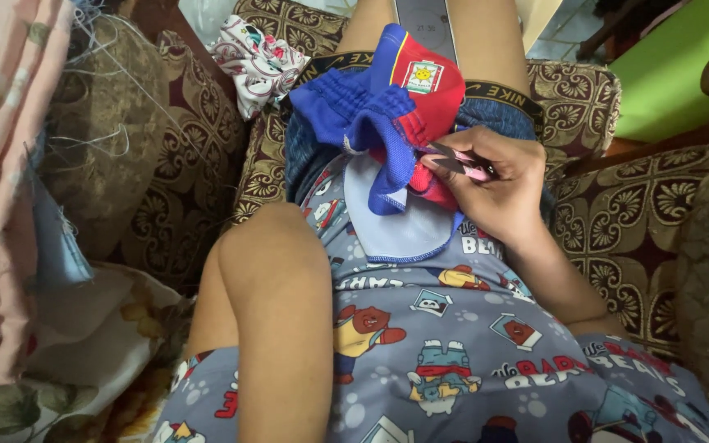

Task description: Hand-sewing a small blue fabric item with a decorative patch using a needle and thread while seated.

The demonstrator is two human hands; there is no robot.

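Note:
A bundled blue and red garment (387, 115) with a small badge patch lies on my lap, and a pale grey-blue lining piece (395, 230) hangs from it. My right hand (494, 184) rests against the garment's right side and pinches small pink thread snips (463, 164), their tips pointing left into the red cloth. My left arm (276, 312) runs up to the garment's lower left edge. The left hand itself is hidden and I cannot see it.
I sit in a brown patterned armchair (617, 213). A crumpled floral cloth (260, 61) lies on the seat at upper left. Pink floral fabric (2, 164) hangs at far left. A grey phone (425, 25) rests between my legs. A green box (666, 66) stands beyond the right armrest.

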